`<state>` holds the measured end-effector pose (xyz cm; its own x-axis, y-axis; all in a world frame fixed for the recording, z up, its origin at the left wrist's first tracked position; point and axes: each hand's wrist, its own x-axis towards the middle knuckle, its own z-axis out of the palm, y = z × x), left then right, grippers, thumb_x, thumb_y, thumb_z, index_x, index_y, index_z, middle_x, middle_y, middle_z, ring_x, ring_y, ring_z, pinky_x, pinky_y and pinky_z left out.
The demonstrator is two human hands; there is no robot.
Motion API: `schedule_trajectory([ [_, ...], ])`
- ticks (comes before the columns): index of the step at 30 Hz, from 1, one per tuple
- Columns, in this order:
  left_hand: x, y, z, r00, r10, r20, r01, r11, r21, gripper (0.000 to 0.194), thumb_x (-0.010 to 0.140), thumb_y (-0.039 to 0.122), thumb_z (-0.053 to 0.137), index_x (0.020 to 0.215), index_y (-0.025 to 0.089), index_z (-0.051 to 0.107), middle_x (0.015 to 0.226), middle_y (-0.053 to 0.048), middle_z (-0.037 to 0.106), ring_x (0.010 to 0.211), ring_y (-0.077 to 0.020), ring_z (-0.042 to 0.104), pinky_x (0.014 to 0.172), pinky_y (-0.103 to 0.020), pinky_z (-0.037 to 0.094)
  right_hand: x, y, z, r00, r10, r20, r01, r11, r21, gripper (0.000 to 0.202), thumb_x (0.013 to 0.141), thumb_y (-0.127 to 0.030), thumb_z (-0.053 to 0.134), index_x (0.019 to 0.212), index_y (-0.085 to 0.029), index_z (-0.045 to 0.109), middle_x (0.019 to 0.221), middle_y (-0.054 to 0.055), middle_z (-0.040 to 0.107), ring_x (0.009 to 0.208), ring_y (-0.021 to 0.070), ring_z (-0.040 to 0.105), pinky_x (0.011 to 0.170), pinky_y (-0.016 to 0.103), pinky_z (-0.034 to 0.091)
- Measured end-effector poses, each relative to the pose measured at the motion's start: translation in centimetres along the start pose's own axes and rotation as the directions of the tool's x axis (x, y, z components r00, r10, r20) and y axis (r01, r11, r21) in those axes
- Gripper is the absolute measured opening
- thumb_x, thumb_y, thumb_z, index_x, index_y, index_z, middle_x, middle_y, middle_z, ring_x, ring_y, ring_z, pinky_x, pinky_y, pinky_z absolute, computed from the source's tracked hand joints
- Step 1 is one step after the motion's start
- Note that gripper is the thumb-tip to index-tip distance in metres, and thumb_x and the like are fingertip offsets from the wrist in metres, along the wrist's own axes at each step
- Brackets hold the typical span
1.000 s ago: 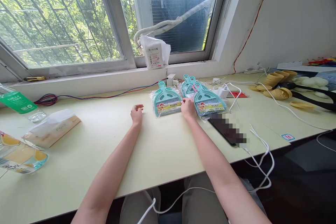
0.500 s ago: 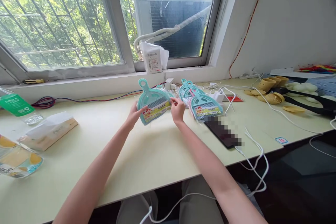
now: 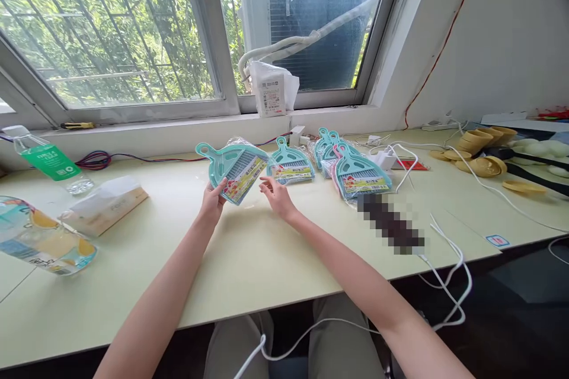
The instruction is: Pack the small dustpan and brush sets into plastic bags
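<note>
My left hand (image 3: 214,198) grips the lower left edge of a teal dustpan-and-brush set (image 3: 235,169), which is tilted with its handle to the upper left. A label with yellow and red print runs across its grey-blue bristles. Just right of it, my right hand (image 3: 276,195) is off the set, its fingers apart and slightly curled. Behind that hand a second teal set (image 3: 291,161) lies on the table in clear wrap. Farther right is a pile of wrapped sets (image 3: 361,174), teal with some pink.
A green-labelled bottle (image 3: 48,160), a tissue pack (image 3: 104,204) and a larger bottle (image 3: 44,237) are at the left. Right of the pile lie a blurred-out phone (image 3: 391,225), white cables (image 3: 448,243) and yellow cups (image 3: 475,141). A white box (image 3: 271,95) stands on the windowsill.
My right hand has let go of the dustpan set's right edge. The set, held in my left hand, has turned and shifted left, uncovering the set behind it. The view has shifted slightly.
</note>
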<state>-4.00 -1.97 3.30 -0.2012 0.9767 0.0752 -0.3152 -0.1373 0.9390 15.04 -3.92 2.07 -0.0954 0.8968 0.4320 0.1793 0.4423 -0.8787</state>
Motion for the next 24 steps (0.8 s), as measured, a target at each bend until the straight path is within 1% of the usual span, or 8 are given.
schedule_trajectory([
  [4,-0.6,0.2,0.4,0.996,-0.048,0.079,0.045,0.998,0.048,0.024,0.074,0.031,0.065,0.096,0.019,0.062,0.093,-0.006,0.070,0.087,-0.0229,0.067,0.074,-0.035,0.058,0.8,0.8,-1.0,0.965,0.258,-0.038,-0.238,0.930,0.281,0.017,0.083,-0.033,0.058,0.092,-0.020,0.052,0.085,0.002,0.066,0.075,0.0136,0.066,0.071,0.028,0.049],
  [8,-1.0,0.3,0.7,0.980,-0.129,0.149,0.121,0.991,0.062,0.029,0.080,0.037,0.054,0.100,0.018,0.062,0.091,-0.008,0.069,0.079,-0.0231,0.068,0.071,-0.040,0.058,0.9,0.8,-2.2,0.896,0.443,-0.043,-0.378,0.808,0.453,0.021,0.080,-0.029,0.063,0.092,-0.020,0.048,0.083,-0.001,0.066,0.067,0.0114,0.066,0.063,0.024,0.049],
  [11,-1.3,0.5,0.6,0.948,-0.193,0.253,0.157,0.975,0.156,0.034,0.076,0.036,0.058,0.104,0.017,0.060,0.090,-0.007,0.069,0.073,-0.0215,0.067,0.069,-0.041,0.058,0.9,0.8,-2.8,0.873,0.487,-0.015,-0.408,0.747,0.525,0.024,0.079,-0.022,0.064,0.096,-0.021,0.048,0.079,-0.002,0.066,0.064,0.0104,0.065,0.065,0.025,0.053],
  [15,-1.5,0.4,0.4,0.880,-0.225,0.419,0.093,0.945,0.313,0.045,0.074,0.043,0.065,0.112,0.020,0.057,0.101,-0.007,0.069,0.086,-0.0234,0.067,0.075,-0.041,0.057,0.9,0.7,-3.2,0.887,0.462,-0.004,-0.400,0.771,0.496,0.030,0.076,-0.020,0.069,0.099,-0.021,0.050,0.078,-0.002,0.068,0.060,0.0109,0.065,0.059,0.024,0.056],
  [17,-1.2,0.0,0.4,0.908,-0.205,0.366,0.090,0.947,0.307,0.046,0.078,0.053,0.059,0.108,0.018,0.060,0.098,-0.008,0.069,0.085,-0.0233,0.067,0.074,-0.039,0.056,1.1,0.6,-3.4,0.890,0.456,-0.016,-0.394,0.785,0.478,0.031,0.073,-0.021,0.072,0.098,-0.019,0.053,0.077,-0.001,0.069,0.058,0.0107,0.064,0.053,0.022,0.055],
  [20,-0.3,-0.4,0.2,0.977,-0.156,0.145,0.118,0.964,0.238,0.044,0.080,0.055,0.056,0.094,0.014,0.063,0.084,-0.009,0.069,0.071,-0.0199,0.066,0.066,-0.036,0.056,1.2,0.2,-3.6,0.884,0.465,-0.043,-0.394,0.792,0.467,0.029,0.072,-0.019,0.073,0.097,-0.018,0.057,0.074,0.000,0.069,0.052,0.0087,0.060,0.044,0.018,0.049],
  [22,0.4,-0.4,-0.2,0.996,-0.088,0.001,0.086,0.980,0.181,0.037,0.080,0.049,0.058,0.088,0.013,0.063,0.079,-0.008,0.068,0.064,-0.0164,0.063,0.062,-0.032,0.054,1.2,-0.2,-3.4,0.890,0.455,-0.030,-0.392,0.797,0.461,0.027,0.073,-0.016,0.072,0.096,-0.017,0.058,0.072,0.000,0.069,0.051,0.0086,0.060,0.040,0.016,0.046],
  [24,1.0,-0.1,-0.8,0.995,-0.007,-0.103,0.023,0.989,0.149,0.032,0.079,0.045,0.060,0.082,0.013,0.063,0.078,-0.008,0.067,0.060,-0.0134,0.061,0.059,-0.028,0.051,1.1,-0.6,-3.0,0.901,0.433,0.009,-0.390,0.801,0.454,0.025,0.073,-0.013,0.070,0.095,-0.017,0.059,0.072,0.001,0.070,0.051,0.0096,0.061,0.038,0.016,0.043],
])
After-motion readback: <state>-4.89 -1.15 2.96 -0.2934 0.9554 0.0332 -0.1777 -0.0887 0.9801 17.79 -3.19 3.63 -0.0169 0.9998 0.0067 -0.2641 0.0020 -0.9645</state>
